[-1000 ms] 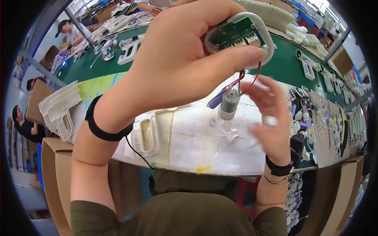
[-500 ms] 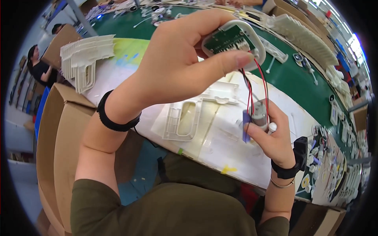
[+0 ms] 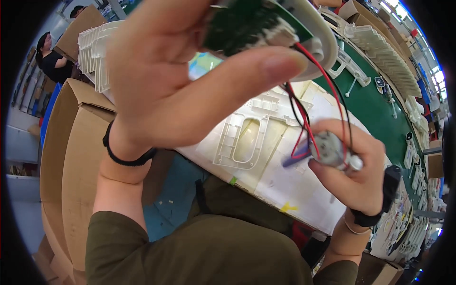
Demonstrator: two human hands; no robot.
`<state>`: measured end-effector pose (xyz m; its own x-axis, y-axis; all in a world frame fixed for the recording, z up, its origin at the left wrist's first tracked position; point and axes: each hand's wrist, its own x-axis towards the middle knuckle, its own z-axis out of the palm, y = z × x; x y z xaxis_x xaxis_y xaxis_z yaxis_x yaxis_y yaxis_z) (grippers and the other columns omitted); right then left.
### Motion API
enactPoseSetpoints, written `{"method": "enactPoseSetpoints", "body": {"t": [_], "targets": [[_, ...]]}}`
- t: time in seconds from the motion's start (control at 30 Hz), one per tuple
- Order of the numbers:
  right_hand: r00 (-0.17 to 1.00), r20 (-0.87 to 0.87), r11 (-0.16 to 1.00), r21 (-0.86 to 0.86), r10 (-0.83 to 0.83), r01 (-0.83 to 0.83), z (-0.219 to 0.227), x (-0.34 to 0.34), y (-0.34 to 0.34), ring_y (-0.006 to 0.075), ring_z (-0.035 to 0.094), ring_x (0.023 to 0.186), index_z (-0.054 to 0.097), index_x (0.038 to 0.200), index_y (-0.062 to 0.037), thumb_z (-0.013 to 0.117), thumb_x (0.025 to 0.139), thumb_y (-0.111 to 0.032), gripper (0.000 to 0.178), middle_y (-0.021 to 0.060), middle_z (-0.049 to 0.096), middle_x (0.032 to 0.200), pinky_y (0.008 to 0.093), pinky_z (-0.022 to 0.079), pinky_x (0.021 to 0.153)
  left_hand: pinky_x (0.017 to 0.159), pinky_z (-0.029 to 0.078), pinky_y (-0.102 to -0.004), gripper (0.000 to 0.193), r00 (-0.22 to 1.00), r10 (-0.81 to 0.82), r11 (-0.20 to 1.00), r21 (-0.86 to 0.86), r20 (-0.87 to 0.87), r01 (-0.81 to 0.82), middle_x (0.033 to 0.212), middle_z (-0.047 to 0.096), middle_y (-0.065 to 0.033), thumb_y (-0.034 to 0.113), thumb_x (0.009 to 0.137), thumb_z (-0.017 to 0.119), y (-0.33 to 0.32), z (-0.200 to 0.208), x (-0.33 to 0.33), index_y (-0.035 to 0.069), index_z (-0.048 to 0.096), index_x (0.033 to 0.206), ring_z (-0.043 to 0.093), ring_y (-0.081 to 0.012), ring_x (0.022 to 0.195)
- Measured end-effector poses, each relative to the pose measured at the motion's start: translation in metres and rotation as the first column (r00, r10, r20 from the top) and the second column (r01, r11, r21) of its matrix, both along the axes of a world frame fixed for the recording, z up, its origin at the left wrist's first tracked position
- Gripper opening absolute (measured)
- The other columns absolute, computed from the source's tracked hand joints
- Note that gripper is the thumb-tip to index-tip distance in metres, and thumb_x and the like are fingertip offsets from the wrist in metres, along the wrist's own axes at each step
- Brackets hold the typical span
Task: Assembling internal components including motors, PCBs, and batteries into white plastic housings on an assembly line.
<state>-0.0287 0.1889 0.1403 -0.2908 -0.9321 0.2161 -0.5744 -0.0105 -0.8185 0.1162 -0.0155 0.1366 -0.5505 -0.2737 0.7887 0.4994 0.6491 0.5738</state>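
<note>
My left hand (image 3: 180, 85) is raised close to the camera, thumb and fingers closed on a white rounded housing (image 3: 325, 35) with a green circuit board (image 3: 247, 28) in it. From a white connector on the board, red and black wires (image 3: 332, 88) hang down to a small silver motor (image 3: 328, 146). My right hand (image 3: 361, 175) grips that motor, with a purple strip (image 3: 295, 157) and a white knob (image 3: 354, 163) beside it. Below, a white plastic shell (image 3: 241, 140) with an oval opening lies on the white work surface (image 3: 285, 183); nothing touches it.
Stacked white shells (image 3: 95, 57) stand at the left beside an open cardboard box (image 3: 90, 142). Along the right runs a green bench (image 3: 375, 107) with white parts and a long row of stacked shells (image 3: 387, 54). A person (image 3: 50, 59) is at the far left.
My left hand has brought the housing and board up closer to the camera. My right hand has shifted right with the motor, which is now turned more end-on. The view has tilted.
</note>
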Motion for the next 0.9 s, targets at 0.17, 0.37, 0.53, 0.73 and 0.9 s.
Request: {"method": "enactPoseSetpoints", "body": {"t": [0.17, 0.37, 0.53, 0.73, 0.9], "targets": [[0.989, -0.142, 0.999, -0.026, 0.031, -0.035, -0.005, -0.001, -0.013, 0.012, 0.056, 0.075, 0.06, 0.093, 0.0016, 0.066, 0.065, 0.001, 0.028, 0.0045, 0.061, 0.086, 0.0226, 0.044, 0.071, 0.081, 0.049, -0.0284, 0.057, 0.992, 0.115, 0.993, -0.02, 0.056, -0.114, 0.109, 0.058, -0.0157, 0.029, 0.079, 0.069, 0.005, -0.003, 0.019, -0.008, 0.049, 0.116, 0.06, -0.0185, 0.091], [0.999, -0.024, 0.999, 0.047, 0.027, -0.026, -0.021, -0.005, -0.026, 0.0187, 0.061, 0.073, 0.06, 0.093, -0.0008, 0.072, 0.068, -0.003, 0.028, 0.0098, 0.062, 0.082, 0.0259, 0.047, 0.069, 0.067, 0.054, -0.0266, 0.042, 0.974, -0.001, 0.999, 0.036, 0.228, -0.008, 0.105, 0.059, -0.0139, 0.005, 0.082, 0.065, -0.009, -0.017, 0.014, -0.008, 0.048, 0.118, 0.06, -0.0149, 0.084], [0.974, -0.029, 0.974, 0.042, 0.223, -0.222, 0.003, -0.013, -0.022, 0.0158, 0.06, 0.077, 0.062, 0.092, 0.0012, 0.075, 0.06, -0.007, 0.035, 0.0077, 0.062, 0.085, 0.0234, 0.045, 0.071, 0.074, 0.049, -0.0257, 0.043, 0.981, 0.019, 0.993, -0.118, 0.195, 0.004, 0.104, 0.059, -0.0128, 0.01, 0.08, 0.067, -0.014, -0.015, 0.015, -0.007, 0.051, 0.116, 0.06, -0.0147, 0.083], [0.92, -0.076, 0.914, 0.169, 0.385, -0.369, -0.009, -0.038, -0.035, 0.0213, 0.062, 0.083, 0.061, 0.099, 0.002, 0.075, 0.067, -0.014, 0.038, 0.0119, 0.064, 0.093, 0.0285, 0.047, 0.075, 0.061, 0.048, -0.022, 0.049, 0.905, -0.274, 0.888, 0.447, 0.325, 0.109, 0.095, 0.061, -0.0088, 0.017, 0.079, 0.069, -0.01, -0.023, 0.007, -0.003, 0.051, 0.121, 0.057, -0.0102, 0.074], [0.973, -0.155, 0.971, 0.193, 0.169, -0.138, -0.038, -0.035, -0.038, 0.0258, 0.058, 0.073, 0.058, 0.1, 0.0022, 0.068, 0.077, -0.014, 0.029, 0.0161, 0.062, 0.085, 0.0314, 0.047, 0.068, 0.058, 0.05, -0.0219, 0.039, 0.838, -0.245, 0.911, 0.412, 0.488, 0.026, 0.088, 0.061, -0.006, 0.01, 0.087, 0.061, -0.027, -0.064, -0.006, 0.002, 0.05, 0.123, 0.057, -0.0077, 0.075]]}}
